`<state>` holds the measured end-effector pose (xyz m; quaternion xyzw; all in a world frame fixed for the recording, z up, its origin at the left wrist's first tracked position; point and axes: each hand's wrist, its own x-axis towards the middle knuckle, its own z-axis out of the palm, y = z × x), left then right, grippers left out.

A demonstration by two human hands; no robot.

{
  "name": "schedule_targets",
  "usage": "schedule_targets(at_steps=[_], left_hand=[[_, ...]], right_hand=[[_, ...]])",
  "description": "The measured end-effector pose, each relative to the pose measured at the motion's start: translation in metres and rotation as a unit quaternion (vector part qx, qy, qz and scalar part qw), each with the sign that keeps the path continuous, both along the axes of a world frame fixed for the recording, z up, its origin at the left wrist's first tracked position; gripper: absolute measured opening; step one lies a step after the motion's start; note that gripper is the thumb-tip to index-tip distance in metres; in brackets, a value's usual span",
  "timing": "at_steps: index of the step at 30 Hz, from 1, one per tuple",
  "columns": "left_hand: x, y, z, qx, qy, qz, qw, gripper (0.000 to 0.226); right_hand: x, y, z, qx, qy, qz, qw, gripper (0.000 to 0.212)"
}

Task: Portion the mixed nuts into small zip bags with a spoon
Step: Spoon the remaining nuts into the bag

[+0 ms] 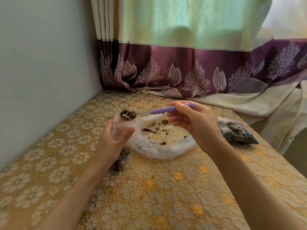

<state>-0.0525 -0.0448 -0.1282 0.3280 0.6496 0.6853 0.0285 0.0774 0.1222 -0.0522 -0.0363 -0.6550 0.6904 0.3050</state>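
While the left hand [114,136] grips a small clear zip bag [120,126] upright with its mouth open, the right hand [193,123] pinches the purple handle of a spoon [163,110]. Its bowl, heaped with mixed nuts [127,114], sits at the mouth of that bag. Between both hands a big plastic bag [159,146] lies open on the bench [149,196], a few nuts scattered inside. One filled bag [120,161] lies under the left wrist; another dark packet [237,132] lies to the right.
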Motion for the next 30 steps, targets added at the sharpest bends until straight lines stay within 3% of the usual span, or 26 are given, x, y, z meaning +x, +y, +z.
schedule_targets(at_steps=[5, 10, 16, 22, 30], left_hand=[[-0.003, -0.003, 0.000, 0.017, -0.012, 0.005, 1.000, 0.078], [-0.004, -0.005, 0.000, 0.021, -0.007, 0.013, 1.000, 0.079], [-0.003, -0.005, -0.001, 0.018, -0.003, 0.005, 1.000, 0.095], [-0.001, -0.003, -0.002, 0.018, -0.007, 0.007, 1.000, 0.078], [-0.002, -0.001, -0.004, 0.015, 0.000, 0.009, 1.000, 0.075]], right_hand=[[0.002, -0.007, 0.003, 0.096, -0.010, -0.007, 0.995, 0.013], [0.002, -0.004, 0.004, 0.106, -0.003, 0.012, 0.994, 0.014], [0.003, 0.011, -0.005, 0.010, 0.023, -0.014, 1.000, 0.020], [-0.009, 0.042, -0.039, -0.104, -0.055, -0.192, 0.974, 0.023], [-0.044, 0.066, -0.075, -0.169, -0.114, -0.242, 0.949, 0.027]])
